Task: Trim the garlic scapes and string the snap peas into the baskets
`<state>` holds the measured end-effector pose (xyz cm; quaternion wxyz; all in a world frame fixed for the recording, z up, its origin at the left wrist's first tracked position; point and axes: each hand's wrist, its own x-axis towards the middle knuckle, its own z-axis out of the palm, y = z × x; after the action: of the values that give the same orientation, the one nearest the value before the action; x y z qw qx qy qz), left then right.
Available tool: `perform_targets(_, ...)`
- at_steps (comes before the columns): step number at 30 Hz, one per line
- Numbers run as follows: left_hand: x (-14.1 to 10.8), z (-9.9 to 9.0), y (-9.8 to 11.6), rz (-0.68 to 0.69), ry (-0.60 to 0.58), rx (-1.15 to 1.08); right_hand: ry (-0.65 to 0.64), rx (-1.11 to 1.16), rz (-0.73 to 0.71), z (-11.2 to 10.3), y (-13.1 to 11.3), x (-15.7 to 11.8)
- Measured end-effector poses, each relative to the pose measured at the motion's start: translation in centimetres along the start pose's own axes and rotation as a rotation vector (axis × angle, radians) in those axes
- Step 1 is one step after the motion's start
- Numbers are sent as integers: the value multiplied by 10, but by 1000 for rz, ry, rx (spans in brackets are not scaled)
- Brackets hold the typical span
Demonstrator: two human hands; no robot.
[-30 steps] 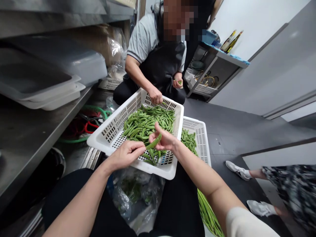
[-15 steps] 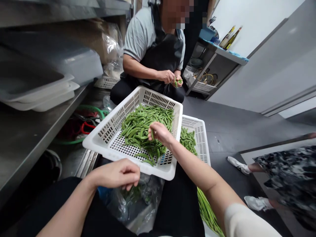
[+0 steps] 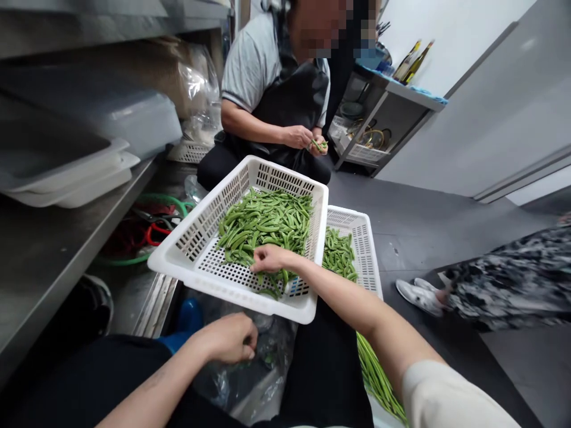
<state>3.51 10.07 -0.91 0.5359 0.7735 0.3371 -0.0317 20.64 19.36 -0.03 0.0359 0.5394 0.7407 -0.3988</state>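
Observation:
A white slotted plastic basket rests tilted before me, with a heap of green pea pods in it. My right hand is over the near part of the heap, its fingers pinched together; whatever they hold is too small to make out. Below the basket's near rim, my left hand is closed with curled fingers, over a clear plastic bag with some green bits in it. What the left fingers hold, if anything, is hidden.
A second white basket with pods stands at the right. Opposite sits a person handling green pods. Long green stalks lie beside my leg. A metal shelf runs along the left. Another person's shoes are on the floor.
My right hand has moved down and slightly left over the pods. My left hand has dropped away from the basket rim. The walking person's legs have shifted at the right.

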Motion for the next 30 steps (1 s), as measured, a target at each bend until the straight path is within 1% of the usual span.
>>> perform_targets(1, -4, -7, 8, -8, -69, -30, 26, 218, -1, -7, 1, -8)
perform_targets(2, -8, -14, 16, -12, -106, -71, 45, 468, -5, -13, 1, -16)
perform_targets(3, -11, -20, 25, -14, -88, -112, 56, 713, -16, -17, 0, -23)
perform_targets(4, -14, -25, 34, -14, 1, -142, 60, 914, -31, -20, -1, -30)
perform_targets(5, -15, -30, 42, -10, 144, -148, 60, 1041, -51, -21, -4, -36)
perform_targets(6, -14, -34, 49, -9, 309, -126, 69, 1116, -72, -21, -7, -40)
perform_targets(7, -13, -37, 56, -16, 461, -83, 82, 1153, -92, -21, -10, -43)
perform_targets(8, -11, -40, 62, -28, 575, -32, 96, 1168, -113, -20, -13, -44)
perform_targets(9, -8, -42, 67, -38, 647, 23, 112, 1170, -131, -20, -16, -45)
perform_targets(12, 1, -47, 78, -47, 749, 168, 177, 1162, -147, -21, -21, -44)
perform_targets(14, 5, -49, 78, -46, 795, 222, 225, 1167, -142, -22, -20, -42)
perform_targets(16, 11, -50, 72, -45, 843, 274, 269, 1175, -131, -21, -15, -39)
perform_targets(18, 17, -51, 60, -30, 892, 354, 309, 1186, -102, -18, -9, -36)
perform_targets(20, 25, -52, 48, -4, 924, 449, 348, 1207, -64, -16, -4, -33)
perform_targets(22, 32, -52, 41, 20, 937, 525, 369, 1229, -33, -14, 0, -32)
perform_targets(25, 39, -50, 44, 64, 913, 553, 341, 1253, -17, -14, 3, -33)
perform_targets(27, 39, -50, 53, 99, 866, 508, 262, 1270, -73, -17, 5, -36)
perform_targets(30, 33, -53, 63, 110, 800, 384, 56, 1301, -233, -24, 9, -45)
